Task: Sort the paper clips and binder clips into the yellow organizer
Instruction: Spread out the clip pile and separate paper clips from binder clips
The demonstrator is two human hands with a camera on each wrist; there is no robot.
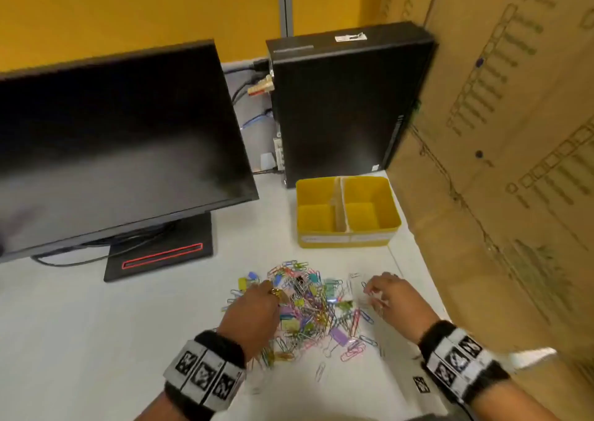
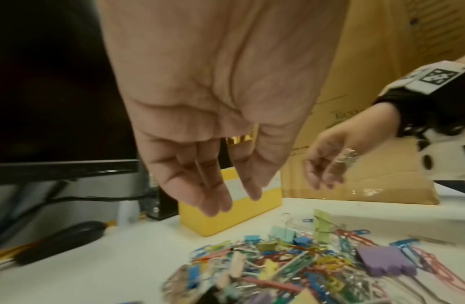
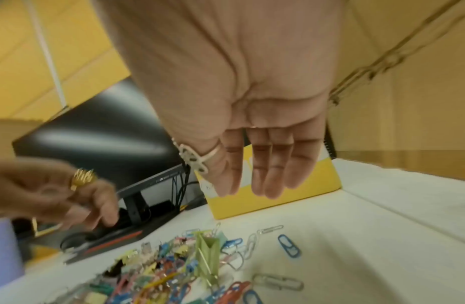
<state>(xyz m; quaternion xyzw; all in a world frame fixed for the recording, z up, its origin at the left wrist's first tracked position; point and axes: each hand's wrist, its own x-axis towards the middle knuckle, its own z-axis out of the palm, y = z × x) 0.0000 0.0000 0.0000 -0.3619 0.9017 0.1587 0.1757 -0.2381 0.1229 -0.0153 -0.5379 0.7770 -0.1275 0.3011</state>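
we hover both hands, left hand (image 1: 254, 311) and right hand (image 1: 390, 298), fingers loosely open and empty, over the clip pile (image 1: 308, 308); judging by the empty organizer (image 1: 348, 239), sorting starts now, so pinch one clip next.

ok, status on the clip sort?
Left hand and right hand open over the clip pile, nothing held. Yellow organizer empty. Path clear.

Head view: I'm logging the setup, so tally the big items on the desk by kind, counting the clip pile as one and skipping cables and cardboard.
monitor: 1
computer: 1
organizer: 1
clip pile: 1
Total: 4
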